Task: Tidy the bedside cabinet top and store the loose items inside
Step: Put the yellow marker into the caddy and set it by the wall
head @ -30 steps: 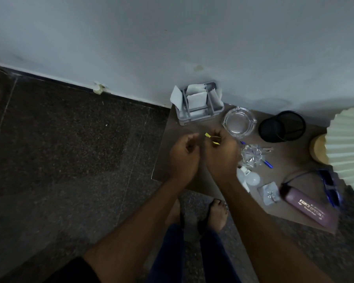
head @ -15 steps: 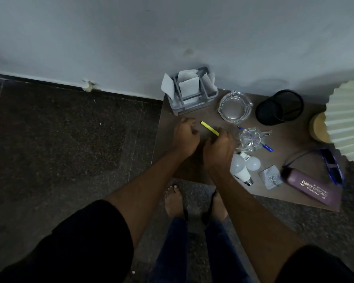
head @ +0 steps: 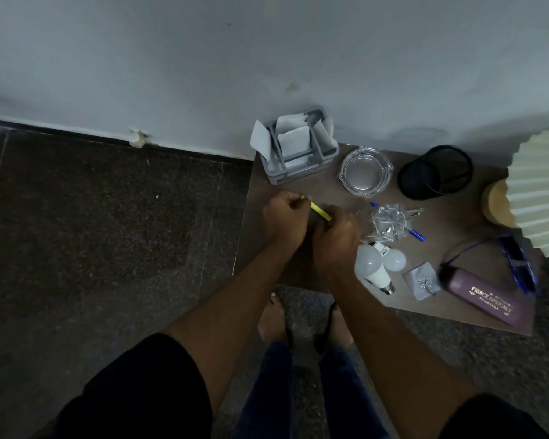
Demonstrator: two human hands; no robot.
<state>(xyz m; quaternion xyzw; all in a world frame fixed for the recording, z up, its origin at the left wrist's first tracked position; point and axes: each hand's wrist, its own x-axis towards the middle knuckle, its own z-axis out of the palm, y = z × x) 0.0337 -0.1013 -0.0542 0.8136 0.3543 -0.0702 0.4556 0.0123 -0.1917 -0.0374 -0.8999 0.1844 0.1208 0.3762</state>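
Note:
A thin yellow strip [head: 321,211], like a tape or pen, spans between my two hands above the left part of the brown cabinet top [head: 330,191]. My left hand [head: 284,218] is closed on its far end and my right hand [head: 335,234] is closed on its near end. What else the fists hide cannot be made out. Loose items lie to the right: a crumpled clear wrapper [head: 389,223], a blue pen [head: 415,234], two white bulbs [head: 370,264], a purple glasses case [head: 485,297] and blue glasses [head: 517,264].
A grey caddy with paper slips [head: 295,155] stands at the back left by the wall. Beside it are a glass ashtray [head: 365,171] and a black mesh cup [head: 435,172]. A pleated lamp shade [head: 542,191] overhangs the right. My feet [head: 305,321] stand below the cabinet edge.
My hands lowered onto the cabinet top and drew apart. More of the yellow strip shows between them than a second ago.

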